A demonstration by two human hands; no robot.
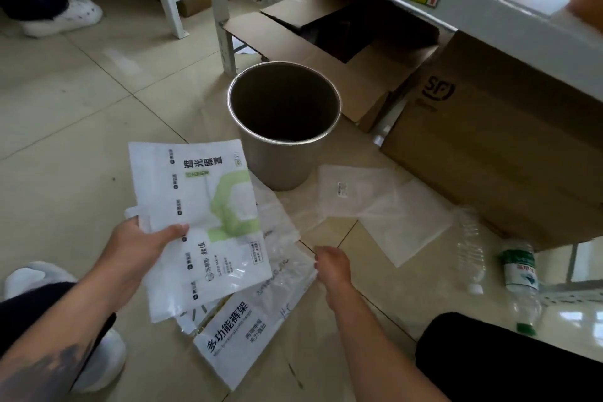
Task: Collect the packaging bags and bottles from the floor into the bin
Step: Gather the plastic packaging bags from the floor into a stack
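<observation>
White and green, the mask bag (208, 222) is reading "SLEEP MASK" as the left hand (143, 245) is pinching its lower left edge, thumb on top; its long axis is running up toward the steel bin (257, 153); the right hand (331, 263) is gripping a clear bag (284, 258) on the floor; a hanger bag (235, 339) is lying below; two bottles (518, 277) are lying lengthwise, caps toward the camera, beside an "SF" box (489, 147).
</observation>
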